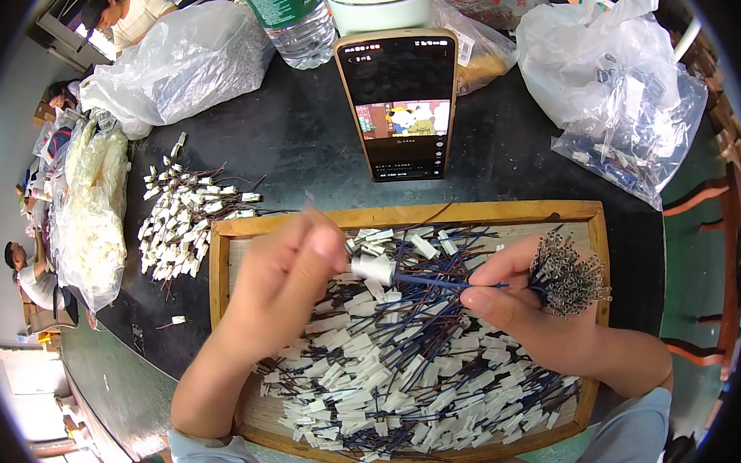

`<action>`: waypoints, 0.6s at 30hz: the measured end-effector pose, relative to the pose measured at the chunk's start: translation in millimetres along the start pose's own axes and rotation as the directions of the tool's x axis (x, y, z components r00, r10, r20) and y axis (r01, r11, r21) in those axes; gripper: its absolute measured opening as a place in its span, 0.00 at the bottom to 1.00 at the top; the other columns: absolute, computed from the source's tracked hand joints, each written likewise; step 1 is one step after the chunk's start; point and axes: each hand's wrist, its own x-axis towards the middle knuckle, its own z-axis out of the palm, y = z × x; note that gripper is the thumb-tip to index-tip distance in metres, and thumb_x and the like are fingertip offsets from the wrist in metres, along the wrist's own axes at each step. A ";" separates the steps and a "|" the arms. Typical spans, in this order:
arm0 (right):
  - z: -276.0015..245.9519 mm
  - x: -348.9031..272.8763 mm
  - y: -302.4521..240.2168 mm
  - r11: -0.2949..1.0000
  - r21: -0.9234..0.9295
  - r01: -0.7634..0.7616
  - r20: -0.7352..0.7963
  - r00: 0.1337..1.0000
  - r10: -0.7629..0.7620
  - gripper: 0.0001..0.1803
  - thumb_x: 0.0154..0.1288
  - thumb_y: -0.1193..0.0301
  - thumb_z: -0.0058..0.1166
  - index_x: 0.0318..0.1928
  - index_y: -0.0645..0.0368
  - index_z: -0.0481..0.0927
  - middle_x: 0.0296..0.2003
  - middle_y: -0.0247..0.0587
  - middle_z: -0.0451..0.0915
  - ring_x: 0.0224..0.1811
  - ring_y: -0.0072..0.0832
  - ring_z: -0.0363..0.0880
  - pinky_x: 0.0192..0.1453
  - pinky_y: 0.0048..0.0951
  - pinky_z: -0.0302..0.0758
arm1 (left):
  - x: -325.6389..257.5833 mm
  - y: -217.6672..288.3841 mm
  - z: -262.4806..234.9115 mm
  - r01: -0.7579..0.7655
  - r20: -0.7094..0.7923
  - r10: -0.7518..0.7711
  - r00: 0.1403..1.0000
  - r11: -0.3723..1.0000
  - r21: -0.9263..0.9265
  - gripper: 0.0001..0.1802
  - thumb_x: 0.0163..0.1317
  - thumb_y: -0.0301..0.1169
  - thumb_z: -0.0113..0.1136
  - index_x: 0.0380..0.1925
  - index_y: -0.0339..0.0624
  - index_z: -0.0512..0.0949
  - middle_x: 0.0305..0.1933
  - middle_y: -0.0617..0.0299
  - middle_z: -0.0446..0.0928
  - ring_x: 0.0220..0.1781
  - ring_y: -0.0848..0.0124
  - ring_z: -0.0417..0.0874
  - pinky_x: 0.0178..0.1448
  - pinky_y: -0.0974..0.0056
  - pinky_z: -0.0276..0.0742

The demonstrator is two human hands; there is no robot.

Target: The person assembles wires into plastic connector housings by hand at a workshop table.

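My left hand (289,269) is closed, with thumb and fingers pinched at the left end of a white plastic connector (373,268). Dark blue wires (435,281) run from that connector toward my right hand (542,316), whose thumb and forefinger pinch their other end. Tucked in the same right hand is a thick bundle of wires (568,275) with small metal terminals facing up. Both hands hover over a shallow wooden tray (590,243). A heap of white connectors with wires (380,374) covers its bottom. My left fingertips are slightly blurred.
Left of the tray lies another pile of white connectors (182,222). A phone (402,107) stands upright behind the tray, against a pale container (378,4). A water bottle (290,13) and plastic bags (178,58) line the back. Several people sit at far left.
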 end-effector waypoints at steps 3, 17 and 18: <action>1.1 1.7 2.4 0.997 -0.002 0.077 0.113 0.991 -0.076 0.10 0.52 0.76 0.67 0.35 0.63 0.80 0.24 0.34 0.80 0.25 0.13 0.74 0.27 0.17 0.69 | 9.0 3.0 -10.8 0.371 0.106 -0.395 0.913 0.688 -0.623 0.15 0.70 0.43 0.41 0.30 0.45 0.65 0.19 0.70 0.58 0.19 0.81 0.56 0.18 0.74 0.50; 1.1 3.8 14.3 0.965 -0.011 0.262 0.244 0.937 -0.252 0.09 0.62 0.78 0.55 0.42 0.64 0.73 0.24 0.39 0.72 0.24 0.20 0.69 0.28 0.23 0.63 | 7.0 5.1 7.2 0.229 0.126 -0.213 0.969 0.575 -0.785 0.15 0.72 0.36 0.42 0.52 0.42 0.67 0.28 0.61 0.73 0.18 0.75 0.70 0.22 0.73 0.66; 2.2 3.1 13.9 0.965 -0.012 0.261 0.243 0.937 -0.251 0.09 0.62 0.78 0.55 0.42 0.64 0.73 0.24 0.39 0.72 0.24 0.20 0.69 0.28 0.23 0.63 | 5.6 5.0 9.1 0.230 0.128 -0.212 0.969 0.575 -0.785 0.15 0.72 0.36 0.42 0.52 0.42 0.67 0.28 0.61 0.73 0.18 0.75 0.70 0.22 0.73 0.66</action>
